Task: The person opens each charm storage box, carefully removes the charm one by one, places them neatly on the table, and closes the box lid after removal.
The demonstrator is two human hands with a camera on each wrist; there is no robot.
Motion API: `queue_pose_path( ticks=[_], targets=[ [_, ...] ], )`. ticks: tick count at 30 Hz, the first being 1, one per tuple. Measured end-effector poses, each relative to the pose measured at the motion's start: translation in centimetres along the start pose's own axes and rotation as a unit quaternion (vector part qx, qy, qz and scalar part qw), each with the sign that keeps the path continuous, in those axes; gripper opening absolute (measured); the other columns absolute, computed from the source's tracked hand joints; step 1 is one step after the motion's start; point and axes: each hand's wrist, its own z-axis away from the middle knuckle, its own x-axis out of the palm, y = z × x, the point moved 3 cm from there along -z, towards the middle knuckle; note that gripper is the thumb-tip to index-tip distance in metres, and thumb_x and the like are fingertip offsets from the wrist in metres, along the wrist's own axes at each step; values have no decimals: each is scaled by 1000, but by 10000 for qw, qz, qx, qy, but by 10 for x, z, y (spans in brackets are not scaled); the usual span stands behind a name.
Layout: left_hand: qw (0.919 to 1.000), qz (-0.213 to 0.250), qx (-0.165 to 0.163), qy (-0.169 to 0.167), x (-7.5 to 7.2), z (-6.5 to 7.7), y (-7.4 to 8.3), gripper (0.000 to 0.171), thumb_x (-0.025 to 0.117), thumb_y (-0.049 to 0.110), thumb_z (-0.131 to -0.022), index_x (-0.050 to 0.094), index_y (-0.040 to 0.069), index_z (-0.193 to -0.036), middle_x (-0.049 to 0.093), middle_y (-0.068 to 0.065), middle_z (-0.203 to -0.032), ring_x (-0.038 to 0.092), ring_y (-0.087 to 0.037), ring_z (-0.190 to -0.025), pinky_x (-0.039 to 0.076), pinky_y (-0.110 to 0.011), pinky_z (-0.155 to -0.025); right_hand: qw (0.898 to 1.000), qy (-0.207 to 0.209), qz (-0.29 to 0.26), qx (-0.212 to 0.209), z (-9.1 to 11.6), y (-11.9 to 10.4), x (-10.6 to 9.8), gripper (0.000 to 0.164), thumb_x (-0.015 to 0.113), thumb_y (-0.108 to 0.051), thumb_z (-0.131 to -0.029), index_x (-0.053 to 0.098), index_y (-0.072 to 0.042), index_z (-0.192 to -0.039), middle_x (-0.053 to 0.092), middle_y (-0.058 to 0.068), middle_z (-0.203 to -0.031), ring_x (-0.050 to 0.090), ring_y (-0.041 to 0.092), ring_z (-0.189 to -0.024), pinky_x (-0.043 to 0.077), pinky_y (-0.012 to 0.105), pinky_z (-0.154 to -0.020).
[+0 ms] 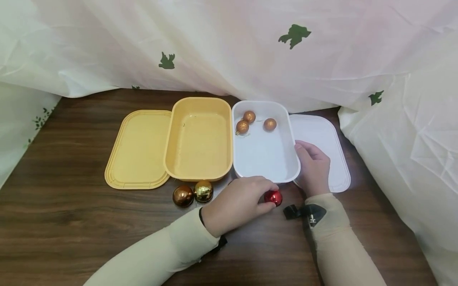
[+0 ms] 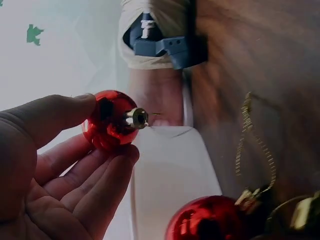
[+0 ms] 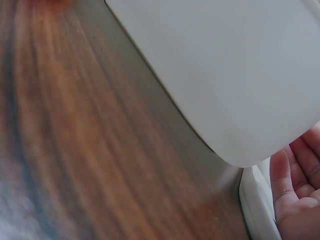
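Note:
My left hand [image 1: 237, 204] pinches a shiny red Christmas ball [image 1: 273, 197] between thumb and fingers, just in front of the white container [image 1: 264, 159]. Its gold cap [image 2: 136, 118] and thin loop show in the left wrist view. Another red ball [image 2: 207, 220], with a gold cord, lies below that hand there; the hand hides it in the head view. The fingertips of my right hand [image 1: 315, 169] rest against the white container's right outer wall, above the white lid. Three glittery copper balls [image 1: 270, 124] lie at the container's far end.
A yellow container [image 1: 200, 171] stands against the white one, its yellow lid [image 1: 137, 151] on the left. In front of it are a brown ball [image 1: 183, 196] and a gold ball [image 1: 203, 191]. The white lid [image 1: 322, 131] lies far right. Cloth [image 1: 214, 47] borders the wooden table.

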Motion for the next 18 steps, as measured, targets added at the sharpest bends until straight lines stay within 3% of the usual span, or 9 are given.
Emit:
queue_pose_path(
  ticks=[9, 18],
  targets=[
    [9986, 140, -447, 250, 14, 12, -2, 27, 66, 31, -86, 64, 17, -109, 65, 8, -102, 57, -1, -95, 48, -20, -81, 9999, 39, 9, -159, -1, 0, 0, 36, 64, -44, -85, 70, -19, -110, 67, 4, -109, 62, 23, -97, 53, 27, -69],
    [9964, -18, -848, -43, 24, 9, -4, 28, 64, 30, -88, 64, 14, -110, 64, 4, -104, 57, -5, -98, 48, -24, -83, 9997, 90, -17, -227, -1, 0, 1, 34, 64, -43, -85, 70, -19, -109, 67, 4, -108, 62, 21, -98, 53, 27, -70]
  ],
)
